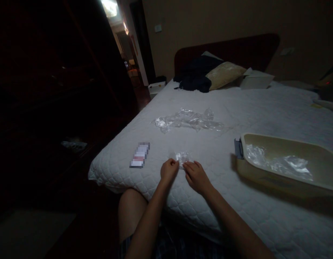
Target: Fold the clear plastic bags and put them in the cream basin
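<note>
On the white quilted bed (pixel 166 201), a small clear plastic bag (pixel 183 157) lies between my hands. My left hand (pixel 169 169) is closed, its thumb and fingers pinching the bag's near left edge. From the right, my right hand (pixel 195 175) has its fingers bent together on the bag's near right edge. Farther up the bed, a spread of crumpled clear plastic (pixel 188 119) lies flat. To the right stands a beige tub (pixel 279 184) with a grey handle; more clear plastic (pixel 283 164) lies inside it.
A phone-like object (pixel 139 155), blurred out, lies left of my hands. Near the headboard are dark clothing (pixel 200 72), a tan pillow (pixel 226 75) and a white box (pixel 256 79). The bed's left edge drops to a dark floor.
</note>
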`<act>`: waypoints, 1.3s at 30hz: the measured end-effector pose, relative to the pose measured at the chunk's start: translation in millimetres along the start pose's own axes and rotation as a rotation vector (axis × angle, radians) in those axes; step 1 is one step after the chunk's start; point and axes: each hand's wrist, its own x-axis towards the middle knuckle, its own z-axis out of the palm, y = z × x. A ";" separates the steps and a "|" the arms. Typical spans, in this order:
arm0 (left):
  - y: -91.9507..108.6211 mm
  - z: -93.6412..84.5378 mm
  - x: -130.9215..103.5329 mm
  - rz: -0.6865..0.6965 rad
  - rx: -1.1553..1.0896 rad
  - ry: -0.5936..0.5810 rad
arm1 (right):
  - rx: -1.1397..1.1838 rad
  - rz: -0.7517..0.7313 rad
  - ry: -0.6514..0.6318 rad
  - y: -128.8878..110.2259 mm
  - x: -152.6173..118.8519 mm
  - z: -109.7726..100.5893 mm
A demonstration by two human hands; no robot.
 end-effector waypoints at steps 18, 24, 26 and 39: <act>-20.4 1.9 -11.4 0.803 0.250 0.102 | 0.081 0.022 0.075 2.5 0.3 2.6; -23.8 0.5 -12.5 0.735 0.137 0.072 | 0.082 0.004 0.150 5.2 -0.8 3.7; -21.7 0.9 -12.6 0.737 0.175 0.068 | 0.076 0.000 0.170 5.7 -1.2 3.1; 7.6 -5.2 -9.7 0.693 0.521 0.100 | 0.143 0.133 0.295 4.9 -4.1 0.5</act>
